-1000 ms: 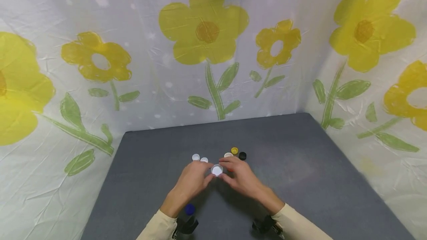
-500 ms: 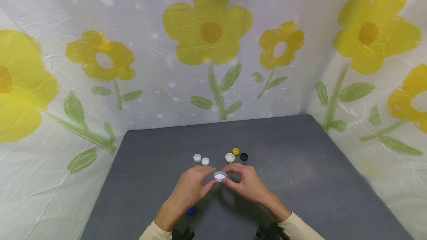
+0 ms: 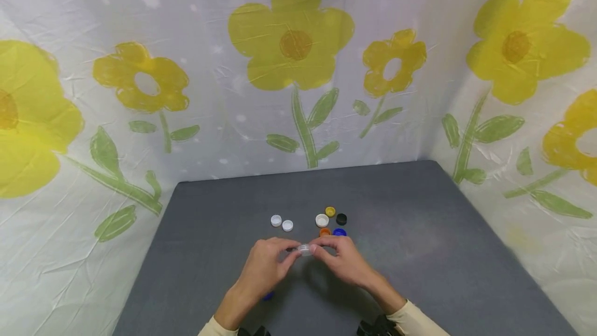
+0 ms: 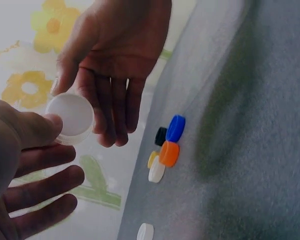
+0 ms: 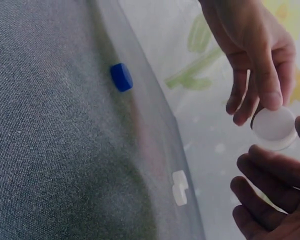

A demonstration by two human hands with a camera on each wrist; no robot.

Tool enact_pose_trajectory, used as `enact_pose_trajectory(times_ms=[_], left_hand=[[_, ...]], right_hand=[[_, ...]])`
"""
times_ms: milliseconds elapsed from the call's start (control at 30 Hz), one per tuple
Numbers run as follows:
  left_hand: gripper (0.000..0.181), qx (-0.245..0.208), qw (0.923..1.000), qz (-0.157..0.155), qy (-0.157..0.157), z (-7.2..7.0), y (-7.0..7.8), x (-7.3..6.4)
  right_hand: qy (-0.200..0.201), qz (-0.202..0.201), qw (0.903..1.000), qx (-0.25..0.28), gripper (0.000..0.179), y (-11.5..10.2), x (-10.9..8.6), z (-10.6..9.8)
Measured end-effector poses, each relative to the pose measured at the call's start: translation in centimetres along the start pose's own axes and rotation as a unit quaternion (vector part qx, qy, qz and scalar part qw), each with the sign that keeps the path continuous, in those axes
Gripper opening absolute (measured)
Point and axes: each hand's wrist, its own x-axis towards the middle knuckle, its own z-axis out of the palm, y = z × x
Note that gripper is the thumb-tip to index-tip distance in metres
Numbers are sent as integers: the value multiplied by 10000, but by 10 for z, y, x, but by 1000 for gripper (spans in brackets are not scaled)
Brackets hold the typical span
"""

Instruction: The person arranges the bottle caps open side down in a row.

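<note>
Clear cap (image 3: 305, 249): up off the table (image 3: 396, 211), centre stage between both hands, turned nearly edge-on to the head view; whether it is one piece or two is too small to tell.
Left hand (image 3: 263, 266): thumb and forefinger pinching the left edge, the other fingers spread away from it.
Right hand (image 3: 347, 261): thumb and forefinger pinching the right edge, the rest of the fingers held off.
Grip: here's the danger! Only fingertips at opposite edges, so a lopsided squeeze or twist could well pop the thing loose, and no palm lies under it to catch it.
Orange cap (image 3: 325, 232) and blue cap (image 3: 339, 232): just beyond the right hand on the far side, likeliest to be struck by a drop or a forward nudge of the knuckles.
Yellow cap (image 3: 330, 211), black cap (image 3: 341, 219) and big white cap (image 3: 322, 220): farther back in the same cluster; one knock could pass along and scatter the lot.
White cap (image 3: 276, 220) and its white neighbour (image 3: 287, 225): far left, safe unless the left hand pushes forward.
Lone blue cap (image 5: 121, 77): near left, half hidden by the left wrist in the head view; a careless sweep of that arm could send it rolling, unseen.
</note>
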Motion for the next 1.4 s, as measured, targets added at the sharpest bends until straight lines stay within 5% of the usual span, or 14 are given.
enact_pose_trajectory(times_ms=[200,433,600,767,933,1200,1333,1400], left_hand=[[10,-1005,9884,-1140,-76,-3,-1,-2],[8,-2040,9488,-2384,-362,-7,-5,-3],[11,-2633,9204,-2822,-629,-9,-7,-3],[16,-2961,9042,-2922,-971,-9,-5,-4],[17,-3006,9021,-2915,-1043,-10,1,-2],[17,-2701,9151,-2708,-1279,-9,-4,-6],[24,-2602,9273,-2396,-1227,-6,-4,-10],[31,-2449,9396,-2077,-1182,-5,-4,-11]], right_hand=[[647,-712,9937,-577,17,-1,-1,-1],[1166,-1768,9684,-1320,47,0,0,-3],[1133,-2333,9560,-1374,56,-2,1,-2],[1086,-2694,9491,-1218,51,-5,2,0],[1127,-2874,9415,-1350,47,-5,1,0],[1164,-3055,9342,-1429,42,-4,1,1],[1176,-2828,9411,-1434,42,-2,-2,1],[1168,-2684,9457,-1415,42,-1,-3,2]])
